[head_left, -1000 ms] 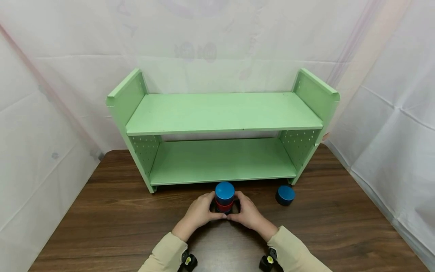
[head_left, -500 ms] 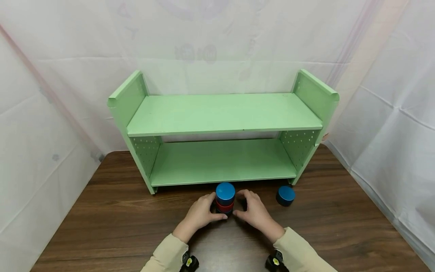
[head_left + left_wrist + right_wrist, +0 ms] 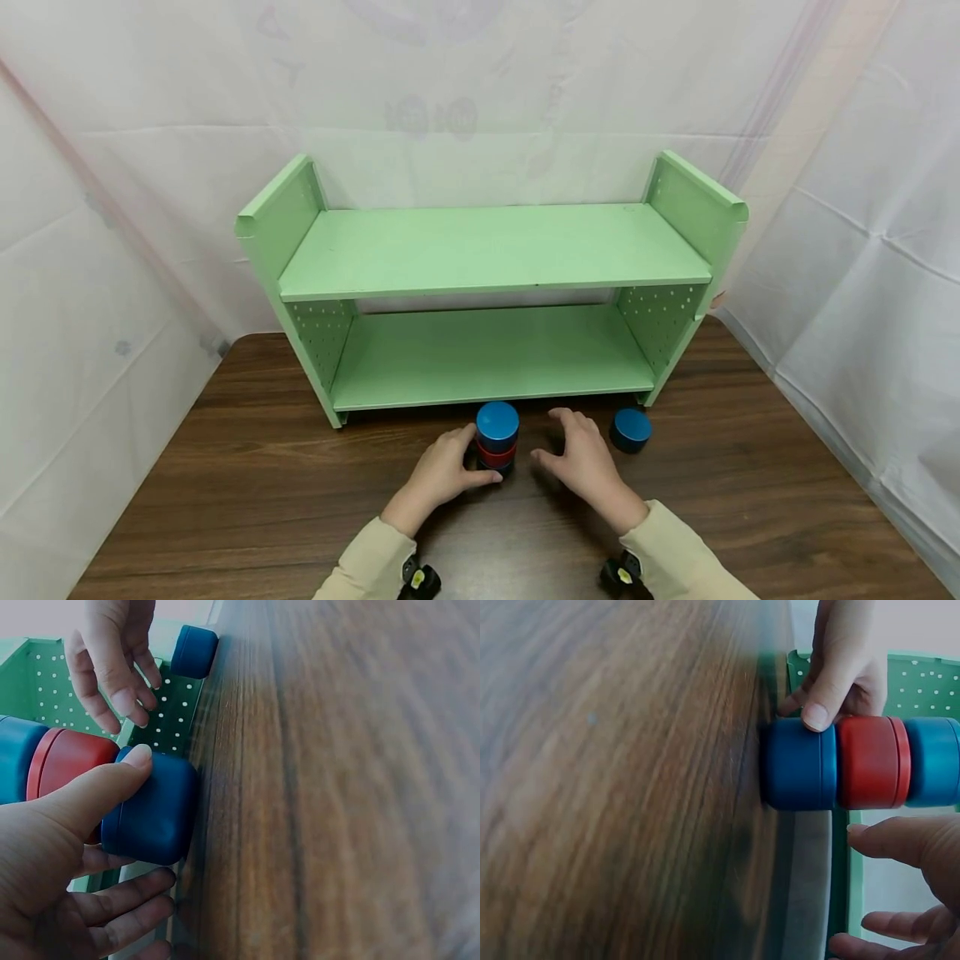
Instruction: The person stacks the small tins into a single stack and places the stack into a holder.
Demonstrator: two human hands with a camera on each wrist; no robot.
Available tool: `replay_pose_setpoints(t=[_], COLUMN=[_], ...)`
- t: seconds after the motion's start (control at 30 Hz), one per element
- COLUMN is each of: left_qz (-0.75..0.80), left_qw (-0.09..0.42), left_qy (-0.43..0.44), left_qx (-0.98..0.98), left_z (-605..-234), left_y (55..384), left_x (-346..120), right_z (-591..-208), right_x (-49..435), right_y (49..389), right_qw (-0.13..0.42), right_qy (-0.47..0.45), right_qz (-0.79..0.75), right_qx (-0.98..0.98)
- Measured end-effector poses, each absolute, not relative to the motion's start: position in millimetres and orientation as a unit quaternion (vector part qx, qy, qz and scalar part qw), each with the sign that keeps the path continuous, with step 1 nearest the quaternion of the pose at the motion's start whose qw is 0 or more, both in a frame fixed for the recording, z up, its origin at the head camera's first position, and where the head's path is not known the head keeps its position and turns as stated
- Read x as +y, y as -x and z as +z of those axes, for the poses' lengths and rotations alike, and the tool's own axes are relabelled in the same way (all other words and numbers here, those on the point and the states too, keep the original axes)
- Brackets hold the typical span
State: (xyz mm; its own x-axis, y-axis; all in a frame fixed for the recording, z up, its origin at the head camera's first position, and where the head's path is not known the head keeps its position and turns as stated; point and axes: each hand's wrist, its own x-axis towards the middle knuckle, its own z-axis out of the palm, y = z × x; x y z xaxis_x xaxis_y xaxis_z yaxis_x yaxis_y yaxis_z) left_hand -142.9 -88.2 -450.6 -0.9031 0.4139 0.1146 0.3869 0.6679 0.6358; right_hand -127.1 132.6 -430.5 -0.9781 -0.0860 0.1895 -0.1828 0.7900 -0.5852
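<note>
Three round lidded canisters stand stacked upright on the table: a blue top canister [image 3: 497, 423], a red middle canister [image 3: 870, 761] and a blue bottom canister [image 3: 154, 810]. My left hand [image 3: 438, 471] holds the stack from its left side. Its thumb lies on the bottom canister, and its index finger reaches behind the stack in the left wrist view. Apart from the stack, my right hand [image 3: 585, 462] is held with loosely bent fingers and nothing in them. It lies between the stack and a separate blue canister [image 3: 630, 430] on the right.
A green two-tier shelf [image 3: 491, 350] with perforated side panels stands just behind the stack. The brown wooden table [image 3: 247, 500] reaches to white sheeting [image 3: 862, 275] at the back and sides.
My right hand has come away from the stack and moved right, towards the separate blue canister. My left hand and the three stacked canisters stay in place.
</note>
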Motion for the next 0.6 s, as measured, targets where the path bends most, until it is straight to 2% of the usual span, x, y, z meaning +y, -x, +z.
replay_pose_setpoints(t=[0.6], left_qz=[0.331], left_qw=[0.012], left_qy=[-0.213], left_qx=[0.919], left_z=[-450.8], left_y=[142.4], left_x=[-87.7], right_z=[-421.7], right_x=[161.1], right_y=[124.4], right_qw=[0.113], right_qy=[-0.054], right_qz=[0.292], right_qx=[-0.948])
